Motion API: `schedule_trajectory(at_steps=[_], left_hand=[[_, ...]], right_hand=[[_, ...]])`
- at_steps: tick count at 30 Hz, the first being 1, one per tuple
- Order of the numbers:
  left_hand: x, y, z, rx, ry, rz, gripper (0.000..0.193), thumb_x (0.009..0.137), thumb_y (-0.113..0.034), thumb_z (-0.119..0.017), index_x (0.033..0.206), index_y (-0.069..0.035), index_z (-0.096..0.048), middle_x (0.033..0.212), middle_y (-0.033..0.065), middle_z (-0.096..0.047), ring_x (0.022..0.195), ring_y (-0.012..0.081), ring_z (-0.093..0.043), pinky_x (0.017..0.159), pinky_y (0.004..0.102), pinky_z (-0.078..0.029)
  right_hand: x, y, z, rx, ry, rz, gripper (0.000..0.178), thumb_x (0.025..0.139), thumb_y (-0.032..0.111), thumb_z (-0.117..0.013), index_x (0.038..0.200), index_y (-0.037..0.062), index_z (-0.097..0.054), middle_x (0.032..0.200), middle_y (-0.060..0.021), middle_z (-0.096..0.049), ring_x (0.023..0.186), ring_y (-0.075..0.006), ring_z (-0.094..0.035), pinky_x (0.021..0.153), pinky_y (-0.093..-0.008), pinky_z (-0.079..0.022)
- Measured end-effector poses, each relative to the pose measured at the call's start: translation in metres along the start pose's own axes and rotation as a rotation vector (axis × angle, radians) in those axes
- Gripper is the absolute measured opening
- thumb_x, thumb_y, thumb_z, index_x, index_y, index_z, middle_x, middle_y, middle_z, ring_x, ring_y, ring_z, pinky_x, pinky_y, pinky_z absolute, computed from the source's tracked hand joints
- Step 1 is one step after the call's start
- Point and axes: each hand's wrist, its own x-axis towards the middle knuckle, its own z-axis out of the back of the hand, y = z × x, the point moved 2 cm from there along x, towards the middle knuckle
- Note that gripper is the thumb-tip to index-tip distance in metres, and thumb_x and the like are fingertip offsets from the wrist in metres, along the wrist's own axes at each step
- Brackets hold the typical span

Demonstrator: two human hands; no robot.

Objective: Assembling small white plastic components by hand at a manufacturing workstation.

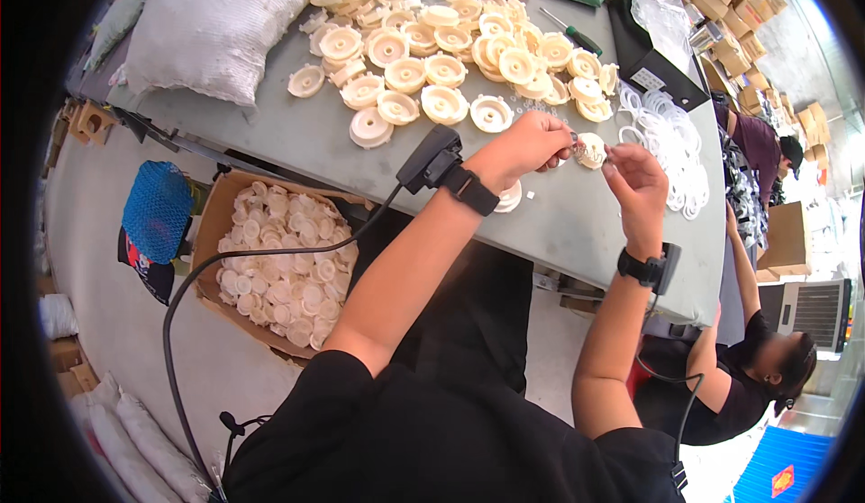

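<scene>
A small cream plastic part (590, 151), rounded with some detail on its face, is held above the grey tabletop between my two hands. My left hand (538, 147) has its fingers closed, and the fingertips meet the part's left edge. On the opposite edge are the pinched thumb and fingers of my right hand (638, 183). Below my left wrist, a cream disc (509, 199) lies partly hidden on the table. Beyond my hands spreads a heap of round cream plastic caps (443, 71). White rings (671, 147) lie in a loose pile to the right of my right hand.
A green-handled screwdriver (572, 32) and a black box (656, 48) sit at the back. A bulging white sack (212, 35) stands back left. Below the table edge, a cardboard box (212, 269) holds many cream discs. Another person (752, 368) works at the right.
</scene>
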Motion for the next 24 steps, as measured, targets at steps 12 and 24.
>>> schedule_trajectory(at_steps=[12,24], left_hand=[[0.048,-0.009,0.017,0.625,-0.375,-0.217,0.016,0.085,-0.013,-0.052,0.084,0.001,-0.061,0.074,0.0088,-0.064,0.062,0.0142,-0.06,0.058,0.0277,-0.046],[0.002,-0.03,0.005,1.117,-0.316,-0.586,0.027,0.082,-0.023,-0.056,0.102,-0.005,-0.062,0.091,0.0168,-0.064,0.086,0.0325,-0.06,0.075,0.039,-0.047]], right_hand=[[0.026,-0.009,0.013,-0.376,-0.069,0.105,0.017,0.073,-0.003,-0.063,0.089,0.0,-0.062,0.082,-0.0039,-0.058,0.077,-0.0119,-0.056,0.075,-0.0236,-0.046],[0.025,-0.02,0.037,-0.511,-0.345,0.089,0.017,0.081,0.015,-0.064,0.077,-0.0011,-0.063,0.065,-0.0056,-0.059,0.056,-0.0105,-0.049,0.055,-0.0255,-0.04]])
